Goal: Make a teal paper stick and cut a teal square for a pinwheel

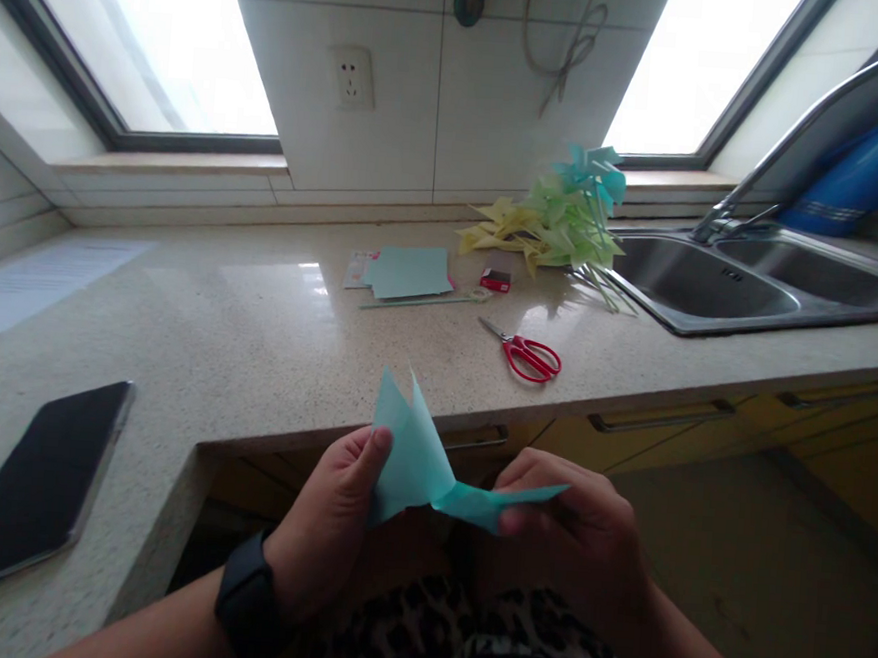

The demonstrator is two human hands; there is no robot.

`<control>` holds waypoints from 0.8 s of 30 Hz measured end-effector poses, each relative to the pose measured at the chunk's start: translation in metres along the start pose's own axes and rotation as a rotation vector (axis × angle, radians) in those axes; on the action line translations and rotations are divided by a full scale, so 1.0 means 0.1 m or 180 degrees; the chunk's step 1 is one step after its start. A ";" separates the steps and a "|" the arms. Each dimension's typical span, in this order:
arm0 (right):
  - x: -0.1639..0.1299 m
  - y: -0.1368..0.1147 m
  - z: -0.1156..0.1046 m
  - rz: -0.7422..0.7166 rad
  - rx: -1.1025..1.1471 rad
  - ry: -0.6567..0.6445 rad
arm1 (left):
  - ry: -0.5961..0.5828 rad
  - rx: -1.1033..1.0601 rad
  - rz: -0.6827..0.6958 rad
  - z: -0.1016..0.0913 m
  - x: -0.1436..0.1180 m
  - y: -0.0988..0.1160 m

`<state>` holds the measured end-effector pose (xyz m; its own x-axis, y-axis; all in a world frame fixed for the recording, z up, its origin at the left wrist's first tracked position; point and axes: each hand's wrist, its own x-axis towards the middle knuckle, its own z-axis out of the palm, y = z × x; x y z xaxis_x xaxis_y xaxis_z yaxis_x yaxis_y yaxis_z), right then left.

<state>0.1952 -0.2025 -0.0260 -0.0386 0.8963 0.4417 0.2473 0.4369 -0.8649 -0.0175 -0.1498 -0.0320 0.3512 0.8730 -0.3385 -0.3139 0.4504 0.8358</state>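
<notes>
Down low, just off the counter's (pixel 273 337) front edge, both hands hold one piece of light blue paper (pixel 429 469) in the air. The left hand (pixel 332 517) pinches the paper's left part, its thumb pressed on the near face and its fingers curled behind; two pointed flaps stand up above that thumb. The right hand (pixel 582 535) is closed on the paper's right part, where a narrow flap runs out level over its fingers, the thumb pressing it from above. Between the two hands the paper narrows to a fold. A dark watch (pixel 247 596) sits on the left wrist, and a leopard-print cloth shows below the hands.

On the counter, well beyond the paper, red scissors (pixel 527 353) lie shut, blades pointing away to the left. Farther back lies a small stack of blue sheets (pixel 409 272) with a thin green stick (pixel 426 300) just in front of it, and a small red box (pixel 496 275) to its right. A heap of yellow, green and blue pinwheels (pixel 559 222) rests beside the sink (pixel 758 281), their sticks reaching toward its rim. A phone (pixel 37 481) lies face up at the counter's near left, well apart from the hands, and a white sheet (pixel 36 281) lies farther back on the left. A tap (pixel 790 133) arches over the sink, and a socket (pixel 351 77) sits on the tiled wall between two bright windows.
</notes>
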 end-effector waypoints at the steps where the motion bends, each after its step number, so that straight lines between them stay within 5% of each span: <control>1: -0.01 0.01 0.01 0.0157 0.0083 0.0060 | -0.0019 -0.0021 -0.0004 0.00 0.00 0.00; 9: 0.02 0.07 0.02 0.1537 0.0549 0.0978 | -0.0158 0.0031 -0.0169 0.01 0.02 0.04; 16: 0.05 0.11 -0.03 0.2449 0.1575 0.0598 | -0.0362 0.0230 -0.0284 -0.01 0.03 0.13; 20: 0.03 0.17 -0.07 0.2270 0.1281 0.0240 | -0.0337 0.0465 -0.0159 -0.02 0.06 0.17; 24: -0.01 0.32 -0.15 0.1671 0.0083 0.0182 | -0.0335 0.0393 -0.0130 -0.02 0.09 0.19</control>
<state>0.2172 -0.1906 -0.0504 0.1371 0.9897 -0.0406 0.1949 -0.0672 -0.9785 -0.0222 -0.1335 -0.0204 0.4540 0.8270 -0.3316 -0.1888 0.4530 0.8713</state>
